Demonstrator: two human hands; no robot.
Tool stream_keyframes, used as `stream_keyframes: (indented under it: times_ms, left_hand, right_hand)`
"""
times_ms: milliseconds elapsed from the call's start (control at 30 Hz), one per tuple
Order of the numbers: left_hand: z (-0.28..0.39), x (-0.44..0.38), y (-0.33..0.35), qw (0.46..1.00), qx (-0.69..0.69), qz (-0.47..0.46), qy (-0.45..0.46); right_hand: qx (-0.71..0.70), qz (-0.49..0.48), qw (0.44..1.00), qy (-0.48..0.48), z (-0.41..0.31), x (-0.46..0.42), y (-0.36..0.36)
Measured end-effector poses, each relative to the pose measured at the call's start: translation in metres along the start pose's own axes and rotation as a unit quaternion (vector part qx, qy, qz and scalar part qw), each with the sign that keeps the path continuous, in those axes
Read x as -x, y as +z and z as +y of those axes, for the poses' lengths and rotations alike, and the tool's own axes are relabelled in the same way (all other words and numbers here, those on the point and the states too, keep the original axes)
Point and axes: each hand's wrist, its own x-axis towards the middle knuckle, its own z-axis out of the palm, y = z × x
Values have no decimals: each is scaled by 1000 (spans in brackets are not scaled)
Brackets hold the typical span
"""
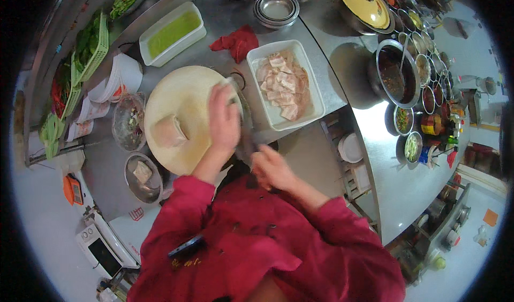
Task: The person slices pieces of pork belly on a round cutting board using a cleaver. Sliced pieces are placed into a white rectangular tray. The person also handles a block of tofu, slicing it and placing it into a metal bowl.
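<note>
My right hand is closed around the handle of a knife, whose dark, blurred blade points away from me by the right edge of the round chopping board. Over that same edge, my left hand lies flat and blurred, its fingers together. Something pale shows at its fingertips; what it is, and whether the hand grips it, I cannot make out. A block of pale raw meat sits on the board's left half. Right of the board, a white plastic tub contains cut pieces of raw meat.
Beyond the board are a tub of green liquid, a red cloth and stacked metal bowls. A steel bowl with meat stands at left. Rightward are a pot with a ladle and several seasoning bowls.
</note>
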Motion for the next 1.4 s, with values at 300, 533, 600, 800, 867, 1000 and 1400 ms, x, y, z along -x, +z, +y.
stream_keyframes:
  times_ms: [300, 533, 600, 800, 867, 1000, 1400]
  left_hand:
    - [21, -68, 32, 988, -9, -84, 125]
    - [-84, -59, -224, 943, -219, -242, -58]
    - [-81, -60, -257, 891, -299, -340, -22]
    - [-101, -34, -255, 803, -351, -424, 229]
    - [-110, -36, -242, 801, -338, -423, 255]
    - [-132, -37, -228, 800, -342, -423, 252]
    - [-111, 9, -232, 891, 112, -366, -246]
  right_hand:
    - [-92, 313, 940, -101, 11, 90, -110]
    - [-99, 228, 962, -110, 7, 39, -60]
    - [-46, 175, 978, -104, 3, 19, -35]
    - [110, 56, 992, -39, -3, -28, 8]
    - [158, 50, 986, -10, -3, -36, 23]
    - [323, 78, 942, -36, 17, -50, 24]
    - [328, 101, 939, 24, 2, -46, 42]
